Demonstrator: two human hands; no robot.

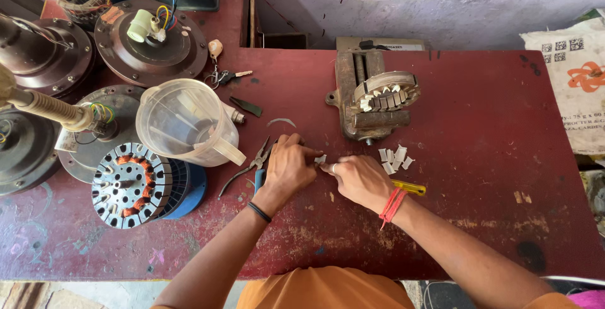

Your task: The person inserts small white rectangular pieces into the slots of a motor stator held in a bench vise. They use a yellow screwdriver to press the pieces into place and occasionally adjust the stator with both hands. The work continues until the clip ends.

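both hands meet near the middle of the dark red table (pixel 479 114), close to its near edge. the left hand (pixel 288 165) and the right hand (pixel 360 180) pinch one small white paper slip (pixel 321 159) between their fingertips, thumbs and forefingers pressed together on it from either side. the slip sits just above the tabletop, between the two hands. the left wrist wears a black band, the right wrist a red thread.

just right of the hands and a little farther away lies a small heap of white paper slips (pixel 394 158), loose on the table. a yellow-handled tool (pixel 409 188) pokes out from under the right hand. pliers (pixel 249 169) with dark handles lie just left of the left hand, partly beneath it.

farther back, a rusty bench vise (pixel 368 104) clamps a ring-shaped stator core (pixel 386 91) with white slips set in its slots. to the left stands a clear plastic jug (pixel 186 123), tipped on its side, and near it a wound stator (pixel 131 185) with copper coils resting on a blue base. brown fan motor housings (pixel 151 41) crowd the far left corner, with keys (pixel 224 76) beside them.
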